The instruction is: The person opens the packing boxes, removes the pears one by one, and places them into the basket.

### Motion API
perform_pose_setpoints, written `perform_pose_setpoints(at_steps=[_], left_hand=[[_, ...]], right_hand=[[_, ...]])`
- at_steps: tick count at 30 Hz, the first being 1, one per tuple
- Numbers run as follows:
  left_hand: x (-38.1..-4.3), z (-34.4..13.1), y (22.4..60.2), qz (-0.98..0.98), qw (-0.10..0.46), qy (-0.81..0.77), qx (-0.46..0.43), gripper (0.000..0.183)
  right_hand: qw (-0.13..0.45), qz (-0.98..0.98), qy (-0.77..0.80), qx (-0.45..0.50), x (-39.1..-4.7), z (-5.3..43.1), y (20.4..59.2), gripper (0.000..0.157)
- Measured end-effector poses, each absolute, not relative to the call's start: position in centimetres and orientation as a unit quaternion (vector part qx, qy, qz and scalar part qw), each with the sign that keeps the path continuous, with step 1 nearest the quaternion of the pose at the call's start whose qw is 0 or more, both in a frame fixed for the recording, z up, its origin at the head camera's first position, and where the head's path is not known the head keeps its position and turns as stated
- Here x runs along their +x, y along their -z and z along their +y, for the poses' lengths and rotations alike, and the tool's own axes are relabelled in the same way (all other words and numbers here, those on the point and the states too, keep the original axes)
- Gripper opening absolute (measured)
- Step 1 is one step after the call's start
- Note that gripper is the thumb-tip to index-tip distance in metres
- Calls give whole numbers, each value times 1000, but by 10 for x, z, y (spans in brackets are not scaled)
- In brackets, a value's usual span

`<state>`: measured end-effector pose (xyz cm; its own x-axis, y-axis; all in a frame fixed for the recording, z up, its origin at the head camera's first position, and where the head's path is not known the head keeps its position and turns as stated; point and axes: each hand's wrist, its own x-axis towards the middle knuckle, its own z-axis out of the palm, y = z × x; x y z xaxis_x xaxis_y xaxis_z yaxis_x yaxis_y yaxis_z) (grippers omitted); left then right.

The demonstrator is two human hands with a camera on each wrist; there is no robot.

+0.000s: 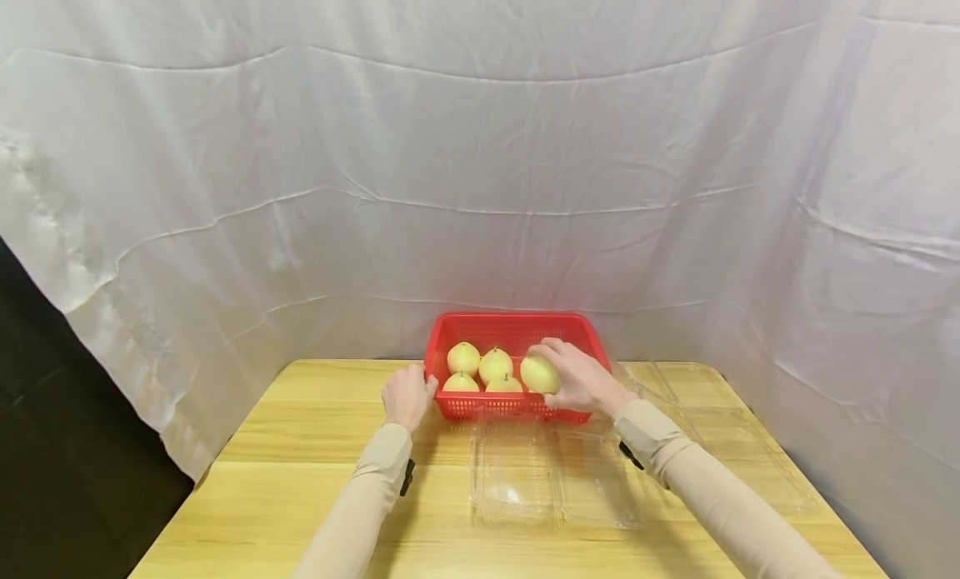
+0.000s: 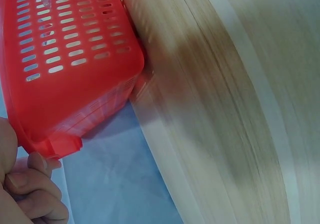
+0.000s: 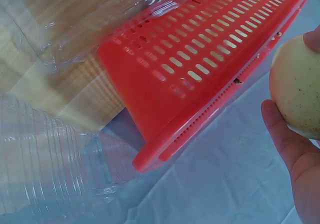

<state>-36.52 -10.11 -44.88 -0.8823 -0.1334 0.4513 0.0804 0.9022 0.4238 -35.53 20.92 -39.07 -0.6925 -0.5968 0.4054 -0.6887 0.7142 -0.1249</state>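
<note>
A red plastic basket [image 1: 512,318] with slotted walls stands at the back of the wooden table. My left hand [image 1: 407,396] holds the basket's rim at its left side; in the left wrist view the curled fingers [image 2: 35,186] are at the rim's corner. Over the basket's right part, my right hand [image 1: 583,381] grips a pale yellow pear [image 1: 538,375], thumb and fingers around it. Several more pears [image 1: 495,366] sit in the left half of the basket. The right wrist view shows the held pear [image 3: 299,86] above the rim, partly cut off by the frame's edge.
A clear plastic clamshell box [image 1: 517,479] lies unfolded in front of the basket. More clear plastic packaging [image 1: 750,446] lies along the table's right side. White cloth [image 1: 480,146] hangs behind and beside the table [image 1: 300,496].
</note>
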Motion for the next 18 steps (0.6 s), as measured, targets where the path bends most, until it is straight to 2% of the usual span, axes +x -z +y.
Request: perform_pose_setpoints(at_steps=[18], left_hand=[[-365,-103,447,-945,238,223,25,23]], right_hand=[[176,-944,-140,240,-381,220,383,75]])
